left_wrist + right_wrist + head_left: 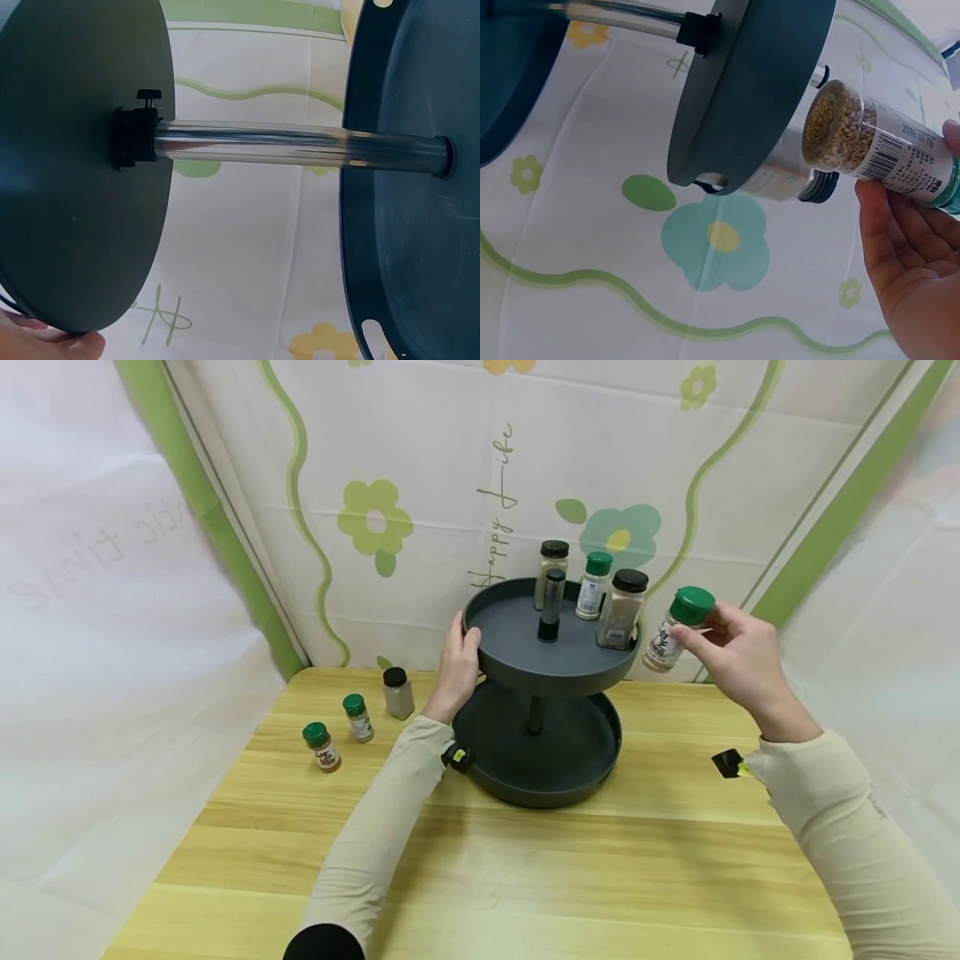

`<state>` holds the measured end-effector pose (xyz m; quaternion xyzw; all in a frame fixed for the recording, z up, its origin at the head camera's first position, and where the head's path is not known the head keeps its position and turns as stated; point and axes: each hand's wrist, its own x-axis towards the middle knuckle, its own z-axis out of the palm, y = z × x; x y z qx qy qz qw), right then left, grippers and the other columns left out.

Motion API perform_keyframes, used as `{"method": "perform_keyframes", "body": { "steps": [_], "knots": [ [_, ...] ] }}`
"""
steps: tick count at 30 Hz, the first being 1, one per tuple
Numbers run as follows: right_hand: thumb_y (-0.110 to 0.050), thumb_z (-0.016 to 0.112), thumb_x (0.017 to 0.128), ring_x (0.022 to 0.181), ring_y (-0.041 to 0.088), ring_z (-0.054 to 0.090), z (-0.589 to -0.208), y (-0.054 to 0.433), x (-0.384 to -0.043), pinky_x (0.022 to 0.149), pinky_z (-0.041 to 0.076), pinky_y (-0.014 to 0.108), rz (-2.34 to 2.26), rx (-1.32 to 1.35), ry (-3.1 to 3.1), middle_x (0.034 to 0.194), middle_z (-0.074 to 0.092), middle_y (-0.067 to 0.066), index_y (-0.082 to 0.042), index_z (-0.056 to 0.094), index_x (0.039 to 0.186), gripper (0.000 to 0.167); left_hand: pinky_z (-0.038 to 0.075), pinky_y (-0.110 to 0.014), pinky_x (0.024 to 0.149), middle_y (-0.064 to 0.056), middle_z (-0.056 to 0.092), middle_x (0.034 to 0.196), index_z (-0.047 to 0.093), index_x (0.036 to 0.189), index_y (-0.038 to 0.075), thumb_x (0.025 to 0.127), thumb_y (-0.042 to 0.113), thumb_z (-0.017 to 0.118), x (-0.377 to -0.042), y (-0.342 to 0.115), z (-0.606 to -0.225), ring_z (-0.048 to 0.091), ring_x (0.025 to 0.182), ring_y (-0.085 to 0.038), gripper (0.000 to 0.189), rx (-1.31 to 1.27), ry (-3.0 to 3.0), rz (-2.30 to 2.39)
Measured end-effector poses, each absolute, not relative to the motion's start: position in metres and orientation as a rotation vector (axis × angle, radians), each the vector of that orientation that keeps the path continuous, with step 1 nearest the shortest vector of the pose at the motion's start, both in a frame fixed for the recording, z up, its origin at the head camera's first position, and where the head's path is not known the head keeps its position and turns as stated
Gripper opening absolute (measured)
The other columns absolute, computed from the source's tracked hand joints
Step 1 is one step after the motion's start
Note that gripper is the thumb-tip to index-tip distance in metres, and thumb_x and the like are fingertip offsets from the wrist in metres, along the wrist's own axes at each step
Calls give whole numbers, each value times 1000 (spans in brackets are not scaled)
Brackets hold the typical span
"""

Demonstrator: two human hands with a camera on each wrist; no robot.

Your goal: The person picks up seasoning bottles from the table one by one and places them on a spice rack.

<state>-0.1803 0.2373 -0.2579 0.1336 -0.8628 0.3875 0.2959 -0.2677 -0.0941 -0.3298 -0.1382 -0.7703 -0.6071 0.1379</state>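
A dark grey two-tier rack has a round upper tray (510, 639) and a lower tray (495, 752), joined by a shiny post (255, 144). My left hand (454, 670) grips the upper tray's left rim, thumb over the edge. Off the tray's right side, my right hand (746, 662) holds a spice jar (663, 643) with a green lid. Small tan grains fill this jar, tilted with its base toward the tray in the right wrist view. On the upper tray stand two black-lidded jars (621, 614) (553, 556), a green-lidded jar (592, 593) and the centre post's black-capped top (551, 602).
Left of the rack, two small green-lidded jars (322, 750) (359, 720) and a black-lidded jar (399, 695) stand on the wooden table (525, 877). A flower-print curtain (420, 460) hangs close behind the rack.
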Motion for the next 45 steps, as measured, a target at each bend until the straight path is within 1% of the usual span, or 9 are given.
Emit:
{"method": "perform_keyframes", "body": {
  "steps": [6, 12, 15, 19, 23, 30, 38, 43, 45],
  "knots": [
    [-22, 70, 87, 78, 3, 60, -251, 225, -182, 69, 46, 9, 1077, 382, -2289, 88, 63, -11, -3, 66, 110, 30, 23, -37, 111, -9, 22, 154, 18, 152, 10, 102, 31, 32, -267, -95, -330, 25, 138, -22, 56, -414, -2205, -1743],
    [-24, 70, 87, 77, 5, 60, -247, 216, -183, 68, 45, 10, 1065, 388, -2302, 86, 63, -8, -4, 66, 106, 28, 24, -37, 110, -9, 21, 154, 17, 152, 10, 102, 29, 33, -264, -96, -328, 26, 137, -22, 56, -431, -2198, -1769],
    [-24, 70, 87, 77, 7, 60, -246, 212, -184, 68, 45, 10, 1075, 385, -2304, 85, 62, -7, -4, 66, 105, 27, 24, -37, 111, -10, 21, 154, 17, 152, 9, 102, 31, 33, -262, -96, -328, 24, 138, -22, 57, -435, -2206, -1759],
    [-25, 70, 87, 79, 6, 59, -245, 209, -187, 70, 45, 11, 1094, 370, -2319, 86, 62, -8, -5, 65, 107, 28, 23, -36, 111, -11, 21, 154, 17, 151, 8, 102, 31, 32, -262, -95, -328, 24, 138, -22, 57, -437, -2206, -1736],
    [-26, 70, 87, 79, 5, 58, -245, 206, -192, 70, 44, 12, 1076, 349, -2353, 86, 62, -8, -6, 64, 111, 32, 23, -36, 111, -12, 22, 153, 18, 151, 6, 102, 28, 33, -263, -94, -328, 25, 138, -22, 56, -443, -2187, -1734],
    [-31, 69, 88, 80, 8, 58, -242, 199, -194, 68, 44, 13, 1055, 346, -2398, 90, 63, -1, -7, 64, 114, 36, 22, -37, 111, -11, 22, 153, 18, 151, 7, 102, 26, 34, -262, -94, -329, 25, 138, -22, 55, -432, -2188, -1748],
    [-38, 67, 88, 79, 8, 59, -238, 193, -194, 64, 44, 16, 1023, 350, -2447, 91, 64, 4, -9, 64, 108, 36, 23, -38, 111, -11, 21, 154, 17, 151, 8, 102, 28, 33, -261, -94, -329, 24, 138, -22, 55, -435, -2202, -1742],
    [-40, 66, 87, 79, 6, 60, -238, 191, -195, 64, 45, 16, 992, 358, -2508, 95, 64, 8, -7, 63, 107, 38, 21, -38, 111, -11, 19, 154, 16, 152, 7, 102, 30, 33, -260, -95, -328, 21, 139, -22, 57, -426, -2212, -1730],
    [-40, 66, 88, 81, 7, 61, -238, 190, -195, 65, 45, 15, 979, 359, -2533, 96, 64, 10, -6, 63, 105, 39, 21, -38, 112, -11, 19, 154, 16, 152, 7, 103, 30, 33, -260, -95, -328, 21, 140, -22, 57, -427, -2215, -1729]
  ]
}}
